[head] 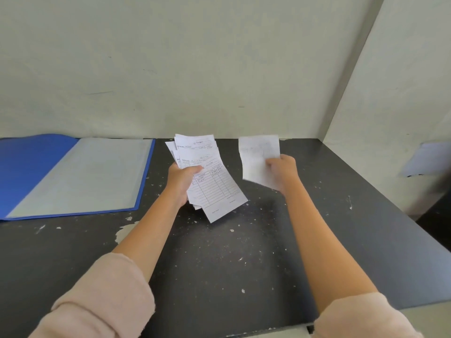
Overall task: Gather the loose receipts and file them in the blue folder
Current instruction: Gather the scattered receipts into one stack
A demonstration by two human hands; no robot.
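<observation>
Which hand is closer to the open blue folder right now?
Left. The left hand, holding a stack of receipts, is just right of the blue folder. The right hand, holding a single receipt, is farther right, beyond the left hand.

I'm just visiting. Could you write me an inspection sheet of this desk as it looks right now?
Surface: dark scuffed tabletop with pale chips.
Job's things: open blue plastic folder lying at left; fanned stack of white printed receipts; single white paper slip.
Clutter: nothing seen.
Grips: left hand holds the stack; right hand holds the slip.
Cables: nothing seen.
Surroundings: pale walls; blurred sheet at right.
</observation>
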